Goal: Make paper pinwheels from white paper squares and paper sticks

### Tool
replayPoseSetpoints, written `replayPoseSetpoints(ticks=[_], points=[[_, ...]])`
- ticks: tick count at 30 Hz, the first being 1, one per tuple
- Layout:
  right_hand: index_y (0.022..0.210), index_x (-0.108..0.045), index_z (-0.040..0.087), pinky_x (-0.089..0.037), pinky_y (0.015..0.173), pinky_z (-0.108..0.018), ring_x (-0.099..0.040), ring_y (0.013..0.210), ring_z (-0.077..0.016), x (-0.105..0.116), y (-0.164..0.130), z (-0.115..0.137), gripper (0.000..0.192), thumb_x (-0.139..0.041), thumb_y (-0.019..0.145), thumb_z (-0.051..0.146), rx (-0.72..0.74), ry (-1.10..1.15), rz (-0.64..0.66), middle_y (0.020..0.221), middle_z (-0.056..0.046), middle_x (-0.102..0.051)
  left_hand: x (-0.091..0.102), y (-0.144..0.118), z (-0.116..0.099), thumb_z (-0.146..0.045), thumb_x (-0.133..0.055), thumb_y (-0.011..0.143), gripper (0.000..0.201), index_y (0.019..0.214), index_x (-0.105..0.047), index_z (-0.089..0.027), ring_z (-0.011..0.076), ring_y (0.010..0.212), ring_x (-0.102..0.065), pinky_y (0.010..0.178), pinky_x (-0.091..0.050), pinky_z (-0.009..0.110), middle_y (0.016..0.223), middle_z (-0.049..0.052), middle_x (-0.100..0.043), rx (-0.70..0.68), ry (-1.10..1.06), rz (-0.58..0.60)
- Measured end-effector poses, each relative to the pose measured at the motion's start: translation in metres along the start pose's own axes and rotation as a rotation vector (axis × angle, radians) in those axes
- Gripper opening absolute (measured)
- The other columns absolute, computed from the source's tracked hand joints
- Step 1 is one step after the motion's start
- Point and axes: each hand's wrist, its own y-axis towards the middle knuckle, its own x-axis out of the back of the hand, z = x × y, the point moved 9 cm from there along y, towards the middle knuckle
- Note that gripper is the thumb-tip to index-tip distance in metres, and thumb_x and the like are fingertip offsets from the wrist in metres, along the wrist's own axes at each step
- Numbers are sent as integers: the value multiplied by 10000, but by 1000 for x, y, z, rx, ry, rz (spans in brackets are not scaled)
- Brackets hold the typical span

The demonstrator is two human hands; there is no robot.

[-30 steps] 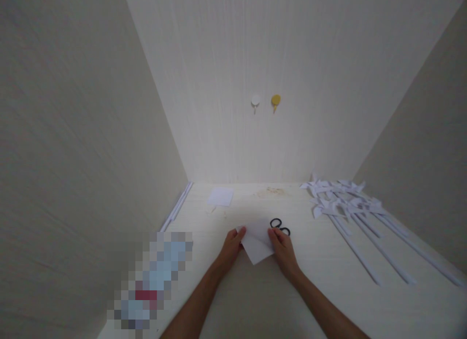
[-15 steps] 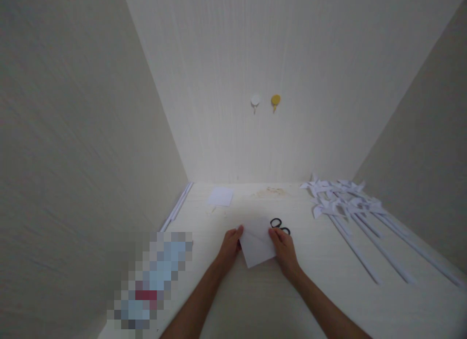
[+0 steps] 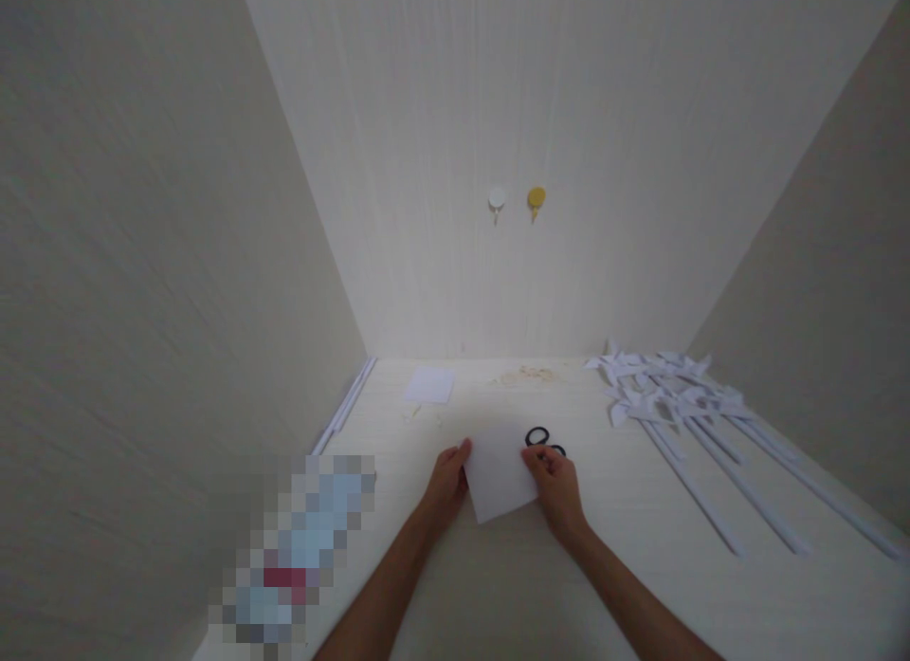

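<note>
Between my hands is a square sheet of white paper (image 3: 500, 476), held tilted above the white tabletop. My left hand (image 3: 449, 481) pinches its left edge, thumb on top and fingers beneath. At the right edge, my right hand (image 3: 555, 486) grips the paper between thumb and fingers. A pair of scissors (image 3: 537, 435) lies just beyond my right hand; its black handle loops show, while the blades are hidden behind the paper and hand. Farther back on the left lies a flat stack or sheet of white paper (image 3: 430, 385).
Several white paper pinwheels (image 3: 661, 386) on rolled paper sticks (image 3: 743, 481) lie at the right. Thin white paper rolls (image 3: 346, 405) rest along the left wall. A pixelated bluish item (image 3: 305, 538) is at front left. Rubber bands (image 3: 536, 373) lie near the back wall, which bears two hooks (image 3: 536, 198).
The paper has shifted very slightly left and now looks flatter, its diagonal crease no longer visible. My right fingers have moved a little on its edge.
</note>
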Motion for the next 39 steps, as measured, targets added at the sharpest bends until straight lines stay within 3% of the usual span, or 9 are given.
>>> replayPoseSetpoints(ticks=[5, 8, 10, 13, 17, 20, 22, 27, 39], points=[[888, -544, 138, -296, 330, -197, -365, 339, -84, -6, -4, 9, 365, -493, 704, 449, 71, 43, 81, 410, 66, -394, 17, 4, -4, -445, -651, 569, 358, 581, -517, -113, 102, 440, -468, 458, -356, 235, 485, 6, -530, -52, 12, -123], [970, -549, 168, -400, 392, -210, -487, 458, -108, -12, -10, 27, 307, -370, 805, 356, 302, -74, 173, 570, 2, -520, 27, 8, -9, -459, -650, 557, 375, 583, -513, -111, 87, 406, -438, 437, -336, 228, 460, -14, -500, -71, 81, -148], [1003, -557, 204, -463, 500, -236, -552, 644, -131, -16, -18, 40, 282, -351, 821, 261, 506, -205, 225, 826, -60, -580, 28, 10, -10, -451, -658, 548, 374, 585, -517, -108, 87, 405, -437, 436, -334, 228, 459, -15, -499, -54, 120, -122], [1068, -539, 264, -475, 721, -313, -498, 976, -173, -21, -32, 53, 375, -347, 788, 104, 778, -394, 231, 1178, -79, -452, 26, 11, -10, -444, -665, 538, 370, 575, -523, -104, 98, 429, -460, 453, -349, 237, 476, 4, -523, -28, 136, -63], [1069, -538, 333, -371, 891, -429, -291, 1199, -215, -32, -47, 58, 569, -323, 697, -39, 985, -612, 243, 1365, 2, -218, 25, 9, -10, -432, -669, 532, 363, 582, -531, -100, 99, 429, -461, 443, -353, 233, 483, 15, -536, -32, 133, -58], [1022, -568, 340, -319, 917, -479, -173, 1252, -244, -36, -52, 60, 626, -322, 641, -90, 1037, -685, 224, 1414, 50, -20, 27, 7, -9, -434, -662, 538, 358, 582, -520, -108, 92, 401, -449, 415, -339, 224, 465, 0, -522, -17, 151, -82], [999, -582, 339, -307, 918, -495, -127, 1265, -251, -39, -54, 59, 649, -319, 610, -109, 1055, -733, 240, 1416, 55, 14, 26, 7, -8, -442, -648, 550, 357, 586, -520, -111, 93, 399, -455, 414, -344, 225, 469, -2, -525, -7, 178, -80], [1016, -567, 335, -222, 940, -558, -139, 1267, -244, -50, -63, 52, 639, -346, 601, -98, 1140, -880, 352, 1400, 29, -153, 26, 9, -8, -437, -645, 553, 351, 562, -503, -117, 76, 392, -432, 391, -306, 204, 461, -19, -501, -45, 240, -77], [1042, -538, 252, -89, 904, -656, -46, 1277, -255, -48, -61, 51, 641, -316, 544, -86, 1115, -941, 335, 1303, -19, -387, 30, 15, -7, -517, -597, 554, 415, 559, -518, -110, 83, 399, -412, 407, -293, 218, 454, -14, -476, -108, 371, -82]])
